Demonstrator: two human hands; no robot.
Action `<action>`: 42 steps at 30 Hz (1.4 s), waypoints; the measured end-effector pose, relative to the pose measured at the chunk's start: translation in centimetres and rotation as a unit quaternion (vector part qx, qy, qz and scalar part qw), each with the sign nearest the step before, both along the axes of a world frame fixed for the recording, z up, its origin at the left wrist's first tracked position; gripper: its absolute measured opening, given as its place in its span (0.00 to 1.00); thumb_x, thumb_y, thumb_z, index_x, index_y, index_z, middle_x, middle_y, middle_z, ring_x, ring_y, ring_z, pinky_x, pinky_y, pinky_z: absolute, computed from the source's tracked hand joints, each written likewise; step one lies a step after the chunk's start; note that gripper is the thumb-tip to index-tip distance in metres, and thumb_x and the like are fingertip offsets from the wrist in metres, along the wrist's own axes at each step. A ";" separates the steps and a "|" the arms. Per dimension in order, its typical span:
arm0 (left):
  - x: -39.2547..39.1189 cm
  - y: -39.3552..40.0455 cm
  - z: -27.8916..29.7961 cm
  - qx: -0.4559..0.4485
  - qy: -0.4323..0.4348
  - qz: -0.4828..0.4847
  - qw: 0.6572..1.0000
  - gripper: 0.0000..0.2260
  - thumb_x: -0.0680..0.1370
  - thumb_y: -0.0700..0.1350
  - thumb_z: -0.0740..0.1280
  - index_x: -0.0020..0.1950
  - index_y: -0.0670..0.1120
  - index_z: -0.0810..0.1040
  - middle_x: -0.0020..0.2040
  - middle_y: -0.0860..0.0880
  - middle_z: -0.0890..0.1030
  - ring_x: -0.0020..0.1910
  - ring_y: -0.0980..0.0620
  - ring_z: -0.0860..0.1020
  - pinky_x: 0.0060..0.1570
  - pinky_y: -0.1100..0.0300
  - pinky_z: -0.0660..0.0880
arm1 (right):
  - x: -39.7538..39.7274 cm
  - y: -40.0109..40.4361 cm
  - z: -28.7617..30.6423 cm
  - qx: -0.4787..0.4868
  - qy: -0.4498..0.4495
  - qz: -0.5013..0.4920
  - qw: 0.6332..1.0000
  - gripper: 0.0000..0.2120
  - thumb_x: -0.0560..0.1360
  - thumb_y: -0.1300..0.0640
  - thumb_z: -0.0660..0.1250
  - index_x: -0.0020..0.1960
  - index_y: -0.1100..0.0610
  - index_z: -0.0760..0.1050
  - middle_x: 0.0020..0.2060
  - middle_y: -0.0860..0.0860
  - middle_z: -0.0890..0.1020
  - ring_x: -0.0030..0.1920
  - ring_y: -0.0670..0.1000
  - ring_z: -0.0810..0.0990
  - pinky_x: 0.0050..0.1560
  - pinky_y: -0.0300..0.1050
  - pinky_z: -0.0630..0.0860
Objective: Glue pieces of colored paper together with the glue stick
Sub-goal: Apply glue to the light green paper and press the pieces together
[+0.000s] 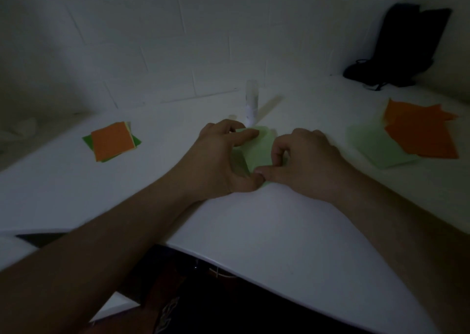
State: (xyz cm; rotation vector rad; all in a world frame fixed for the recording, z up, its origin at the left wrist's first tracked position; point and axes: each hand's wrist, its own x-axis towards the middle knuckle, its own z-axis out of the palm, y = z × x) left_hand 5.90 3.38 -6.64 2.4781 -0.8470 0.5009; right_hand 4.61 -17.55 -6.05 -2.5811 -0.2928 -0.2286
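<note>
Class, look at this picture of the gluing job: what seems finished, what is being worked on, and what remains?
Done, it seems: a spread of orange and pale green pieces lies at the right, though glued joins cannot be seen. In hand: the left hand and right hand press on a pale green sheet, while the glue stick stands untouched behind. Left: the small stack topped with orange at the left.

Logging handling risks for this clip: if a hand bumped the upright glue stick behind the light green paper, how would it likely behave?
The glue stick stands on end, tall and narrow, so it would probably tip easily. Being round, it would likely roll on the smooth white table once down. It looks like light plastic, so a small nudge may suffice.
</note>
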 end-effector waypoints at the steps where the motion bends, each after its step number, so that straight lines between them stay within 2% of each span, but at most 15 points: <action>1: 0.0 0.0 0.0 0.002 0.002 0.000 1.000 0.41 0.64 0.69 0.69 0.70 0.44 0.79 0.58 0.46 0.79 0.55 0.56 0.74 0.59 0.62 0.66 | 0.0 0.0 0.0 -0.001 0.003 -0.002 1.000 0.22 0.61 0.30 0.74 0.34 0.47 0.74 0.40 0.43 0.73 0.49 0.53 0.74 0.51 0.53 0.74; 5: 0.0 0.1 0.1 0.011 0.010 -0.002 1.000 0.42 0.64 0.70 0.69 0.71 0.45 0.79 0.59 0.47 0.79 0.56 0.56 0.74 0.59 0.60 0.68 | 0.5 -0.9 0.0 0.008 0.000 -0.020 1.000 0.21 0.63 0.33 0.77 0.34 0.48 0.75 0.36 0.44 0.76 0.46 0.54 0.76 0.46 0.50 0.74; 9: -0.2 0.2 0.6 0.002 0.048 0.006 0.999 0.44 0.62 0.71 0.68 0.73 0.48 0.77 0.62 0.49 0.76 0.54 0.64 0.66 0.59 0.61 0.64 | 1.2 -2.3 0.0 0.018 -0.007 -0.050 0.999 0.20 0.65 0.35 0.79 0.33 0.49 0.75 0.33 0.45 0.76 0.44 0.56 0.76 0.46 0.50 0.74; 12: -0.1 0.2 0.4 0.005 0.054 0.005 0.999 0.44 0.62 0.71 0.69 0.74 0.49 0.76 0.62 0.50 0.76 0.56 0.61 0.68 0.59 0.61 0.63 | 1.3 -3.0 0.1 0.013 -0.019 -0.062 0.998 0.19 0.67 0.38 0.79 0.34 0.48 0.74 0.35 0.45 0.75 0.44 0.56 0.76 0.45 0.50 0.73; 15: 0.0 0.3 0.2 0.012 0.057 0.015 0.998 0.45 0.62 0.72 0.69 0.75 0.51 0.75 0.62 0.52 0.75 0.58 0.54 0.71 0.60 0.62 0.64 | 1.3 -2.9 0.0 -0.001 -0.084 -0.075 0.994 0.17 0.70 0.44 0.76 0.33 0.48 0.71 0.36 0.44 0.73 0.46 0.57 0.75 0.47 0.53 0.74; 17: 0.0 0.3 0.2 0.009 0.052 0.012 0.999 0.45 0.62 0.72 0.69 0.75 0.51 0.75 0.61 0.52 0.75 0.57 0.56 0.71 0.58 0.64 0.64 | 1.2 -2.3 0.0 0.029 -0.093 -0.054 0.994 0.16 0.69 0.42 0.74 0.33 0.47 0.71 0.36 0.44 0.73 0.44 0.56 0.74 0.47 0.54 0.75; 19: -0.1 0.3 0.3 -0.001 0.042 0.007 0.999 0.44 0.62 0.71 0.69 0.74 0.50 0.75 0.59 0.51 0.76 0.54 0.59 0.70 0.57 0.67 0.63 | 0.9 -1.6 -0.1 0.048 -0.060 -0.018 0.997 0.18 0.65 0.35 0.73 0.33 0.47 0.72 0.34 0.44 0.74 0.43 0.54 0.74 0.46 0.53 0.74; 23: -0.3 0.1 0.7 -0.007 0.066 0.012 0.998 0.44 0.62 0.70 0.69 0.75 0.53 0.74 0.62 0.53 0.78 0.55 0.63 0.71 0.59 0.69 0.65 | 0.6 -0.8 -0.3 0.010 -0.015 -0.018 1.000 0.19 0.64 0.34 0.76 0.34 0.47 0.74 0.35 0.45 0.78 0.45 0.53 0.76 0.50 0.54 0.76; 26: -0.3 0.0 1.3 -0.083 0.162 0.030 0.983 0.31 0.67 0.63 0.72 0.71 0.60 0.78 0.61 0.61 0.79 0.55 0.68 0.76 0.54 0.80 0.67 | 0.6 -0.9 0.0 0.031 0.020 -0.003 0.999 0.21 0.57 0.28 0.71 0.36 0.43 0.76 0.34 0.44 0.78 0.42 0.50 0.76 0.49 0.54 0.77; 28: -0.1 -0.1 1.5 -0.119 0.184 0.046 0.975 0.17 0.74 0.54 0.72 0.63 0.63 0.83 0.59 0.63 0.82 0.55 0.69 0.78 0.54 0.77 0.71 | 0.7 -1.1 0.3 0.043 0.033 0.011 0.998 0.22 0.53 0.26 0.69 0.38 0.40 0.76 0.35 0.44 0.78 0.40 0.47 0.77 0.47 0.52 0.78; 30: -0.2 -0.1 1.5 -0.117 0.171 0.054 0.977 0.10 0.77 0.50 0.71 0.56 0.62 0.85 0.52 0.65 0.83 0.53 0.70 0.79 0.51 0.78 0.71 | 0.6 -1.4 0.7 0.034 0.032 0.022 0.999 0.20 0.55 0.31 0.75 0.37 0.42 0.77 0.35 0.44 0.77 0.39 0.45 0.76 0.45 0.51 0.77; 33: -0.3 -0.1 1.4 -0.100 0.156 0.042 0.982 0.10 0.77 0.45 0.71 0.52 0.61 0.86 0.48 0.67 0.82 0.51 0.72 0.78 0.49 0.80 0.68 | 0.5 -1.5 1.0 0.036 -0.012 0.044 0.998 0.12 0.64 0.45 0.82 0.38 0.45 0.79 0.33 0.46 0.77 0.36 0.45 0.76 0.40 0.46 0.74; 36: -0.1 -0.1 1.1 -0.075 0.129 0.038 0.988 0.11 0.77 0.44 0.72 0.54 0.59 0.87 0.47 0.65 0.81 0.47 0.74 0.76 0.48 0.81 0.66 | -0.3 -0.7 0.9 0.038 -0.033 0.086 0.995 0.08 0.70 0.56 0.78 0.40 0.45 0.80 0.32 0.45 0.81 0.37 0.43 0.79 0.37 0.32 0.72; 39: 0.0 0.0 1.0 -0.067 0.117 0.046 0.990 0.11 0.76 0.44 0.72 0.54 0.59 0.87 0.45 0.67 0.78 0.45 0.74 0.75 0.47 0.81 0.66 | -0.7 -0.2 0.4 0.043 -0.034 0.111 0.992 0.11 0.73 0.58 0.76 0.39 0.45 0.77 0.31 0.46 0.79 0.34 0.43 0.77 0.36 0.33 0.73; 42: 0.0 0.1 1.0 -0.065 0.119 0.044 0.990 0.11 0.77 0.44 0.72 0.53 0.60 0.87 0.45 0.68 0.78 0.46 0.73 0.76 0.47 0.81 0.66 | -0.8 -0.2 0.3 0.049 0.004 0.112 0.992 0.11 0.71 0.51 0.78 0.39 0.46 0.76 0.33 0.45 0.78 0.33 0.41 0.75 0.34 0.34 0.71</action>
